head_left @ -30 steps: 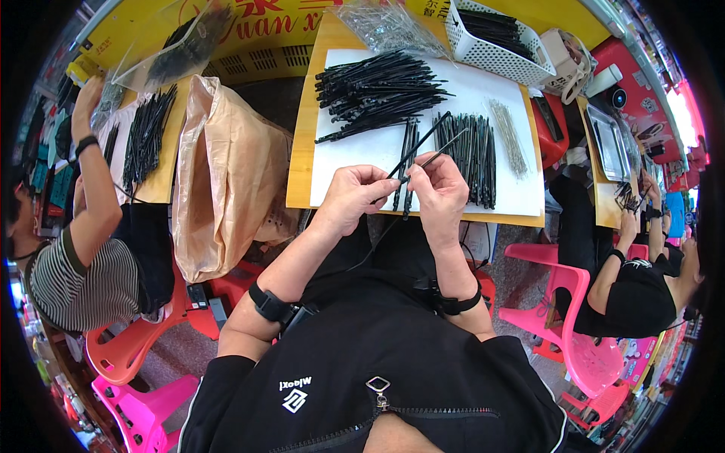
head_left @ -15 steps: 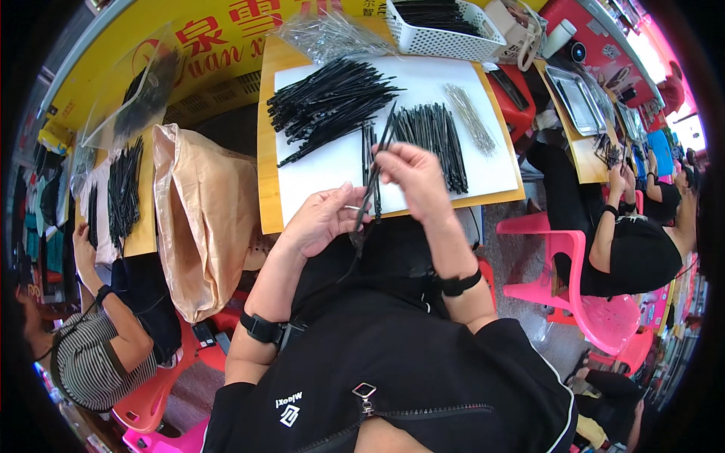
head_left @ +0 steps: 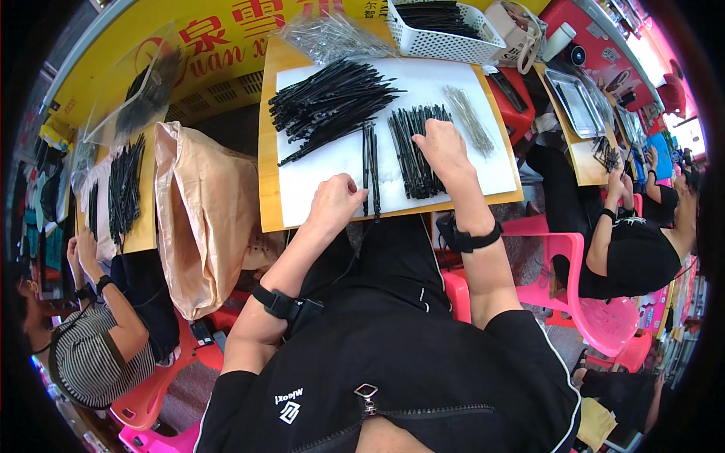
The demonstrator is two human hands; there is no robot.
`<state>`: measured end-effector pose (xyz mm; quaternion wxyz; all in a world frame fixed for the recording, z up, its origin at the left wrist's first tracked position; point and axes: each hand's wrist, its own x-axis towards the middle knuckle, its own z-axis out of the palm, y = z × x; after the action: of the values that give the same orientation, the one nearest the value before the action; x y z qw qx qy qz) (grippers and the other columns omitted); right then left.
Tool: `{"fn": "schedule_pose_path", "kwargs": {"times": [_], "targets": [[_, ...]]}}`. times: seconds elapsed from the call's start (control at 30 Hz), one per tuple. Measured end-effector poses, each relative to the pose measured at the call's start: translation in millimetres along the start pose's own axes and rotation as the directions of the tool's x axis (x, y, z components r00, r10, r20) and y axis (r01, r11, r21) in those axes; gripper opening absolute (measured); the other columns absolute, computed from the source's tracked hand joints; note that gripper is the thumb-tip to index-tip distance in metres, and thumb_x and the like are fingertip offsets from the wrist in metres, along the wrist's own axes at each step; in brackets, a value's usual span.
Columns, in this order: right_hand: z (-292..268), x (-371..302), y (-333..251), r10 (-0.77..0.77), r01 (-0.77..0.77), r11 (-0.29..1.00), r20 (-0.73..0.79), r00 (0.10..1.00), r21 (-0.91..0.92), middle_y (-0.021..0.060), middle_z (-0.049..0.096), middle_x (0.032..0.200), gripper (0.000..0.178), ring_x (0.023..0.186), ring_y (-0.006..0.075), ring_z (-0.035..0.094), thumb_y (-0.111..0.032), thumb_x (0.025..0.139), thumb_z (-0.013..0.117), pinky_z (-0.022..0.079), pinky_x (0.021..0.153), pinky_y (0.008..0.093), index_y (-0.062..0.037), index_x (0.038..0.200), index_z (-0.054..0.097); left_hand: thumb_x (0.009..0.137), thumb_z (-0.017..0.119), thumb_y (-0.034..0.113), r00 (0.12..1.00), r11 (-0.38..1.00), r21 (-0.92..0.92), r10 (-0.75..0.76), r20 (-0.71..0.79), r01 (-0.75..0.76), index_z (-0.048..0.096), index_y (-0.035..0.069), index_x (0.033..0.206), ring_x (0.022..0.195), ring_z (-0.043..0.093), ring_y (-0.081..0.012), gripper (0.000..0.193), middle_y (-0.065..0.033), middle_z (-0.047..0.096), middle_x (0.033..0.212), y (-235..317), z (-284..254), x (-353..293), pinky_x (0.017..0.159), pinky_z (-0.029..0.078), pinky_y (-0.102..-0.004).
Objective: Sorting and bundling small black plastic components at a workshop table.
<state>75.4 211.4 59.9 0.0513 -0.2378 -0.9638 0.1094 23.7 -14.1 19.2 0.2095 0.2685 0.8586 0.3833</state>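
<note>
My left hand is at the front of a white board, fingers curled together beside a few long thin black strips lying lengthwise. Whether it pinches one of them is hidden. My right hand rests over the right side of a neat row of similar black strips. Its fingers are closed, and their tips cannot be made out against the dark strips. Up left on the board lies a large loose heap of black strips. Thin clear strands lie together at the right.
The board lies on a wooden table. Behind it are a clear plastic bag and a white basket of black strips. A tan cloth bag stands at the left. Co-workers sit on both sides; pink chairs stand at the right.
My hands were together holding black strips above the board's front. They have parted: the right moved right and farther onto the row, the left stays near the few strips.
</note>
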Motion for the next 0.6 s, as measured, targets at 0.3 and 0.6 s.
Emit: {"fn": "schedule_pose_path", "kwargs": {"times": [0.3, 0.6], "targets": [[27.8, -58.3, -46.7, -0.169, 0.142, 0.919, 0.042, 0.985, 0.367, 0.0235, 0.062, 0.069, 0.027, 0.068, 0.0368, 0.064, -0.022, 0.079, 0.066, 0.051, 0.063, 0.0401, 0.0053, 0.077, 0.067, 0.079, 0.069, 0.021, 1.0, 0.999, -0.04, -0.011, -0.029, 0.01, 0.064, -0.005, 0.086, 0.06, 0.064, -0.0221, 0.027, -0.0152, 0.065, 0.068, 3.0, 4.9, 3.6, 0.056, 0.05, -0.0325], [52.4, -64.0, -43.8, -0.017, -0.038, 0.864, 0.105, 0.994, 0.503, 0.0217, 0.065, 0.067, 0.033, 0.062, 0.0213, 0.068, -0.013, 0.072, 0.068, 0.053, 0.061, 0.031, 0.0097, 0.096, 0.064, 0.081, 0.066, 0.017, 0.99, 0.954, -0.263, -0.143, 0.014, 0.141, 0.063, -0.005, 0.091, 0.06, 0.063, -0.0164, 0.024, -0.0108, 0.065, 0.071, 0.5, -4.9, 2.3, 0.057, 0.049, -0.0295]]}}
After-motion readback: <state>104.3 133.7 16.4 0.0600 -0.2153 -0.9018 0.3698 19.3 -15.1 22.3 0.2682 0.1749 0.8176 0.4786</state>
